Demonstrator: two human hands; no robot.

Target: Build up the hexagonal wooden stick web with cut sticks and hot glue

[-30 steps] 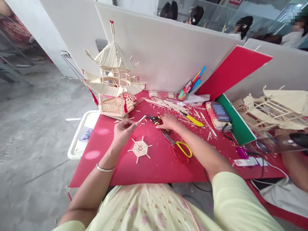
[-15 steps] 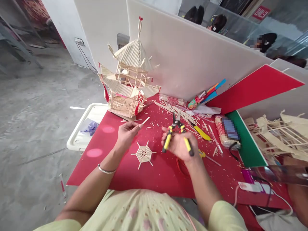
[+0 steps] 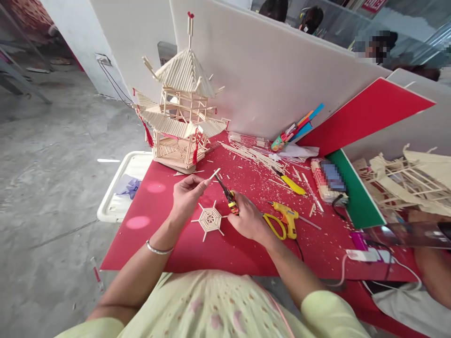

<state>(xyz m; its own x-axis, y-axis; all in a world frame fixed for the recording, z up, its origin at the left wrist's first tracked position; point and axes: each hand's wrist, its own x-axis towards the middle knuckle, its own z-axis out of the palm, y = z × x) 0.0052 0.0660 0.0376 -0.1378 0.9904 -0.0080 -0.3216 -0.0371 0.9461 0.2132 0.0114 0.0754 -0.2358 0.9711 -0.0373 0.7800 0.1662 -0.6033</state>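
Between thumb and fingers, my left hand [image 3: 188, 192] pinches a short pale wooden stick [image 3: 214, 173] that points up and right. My right hand [image 3: 246, 217] is wrapped round yellow-and-black pliers-like cutters [image 3: 230, 201]. Their dark jaws reach up to the stick's free end; whether they touch it I cannot tell. Below and between the hands, a six-spoked web of small sticks [image 3: 210, 220] lies flat on the red tabletop [image 3: 169, 253]. Behind my left hand stands a pagoda model [image 3: 183, 117] built of sticks, hung with red tassels.
Right of my right hand lie a yellow glue gun [image 3: 287, 217], yellow-handled scissors [image 3: 275, 226] and a yellow knife [image 3: 292, 184]. Loose sticks [image 3: 246, 155] and scraps lie behind. A green board [image 3: 355, 192] stands at right, near another person's arm [image 3: 431, 267]. A white tray [image 3: 116, 188] is at left.
My right hand has turned over and moved left, bringing the cutters from the right to the stick. Their handles have come together. My left hand keeps its pinch on the stick.
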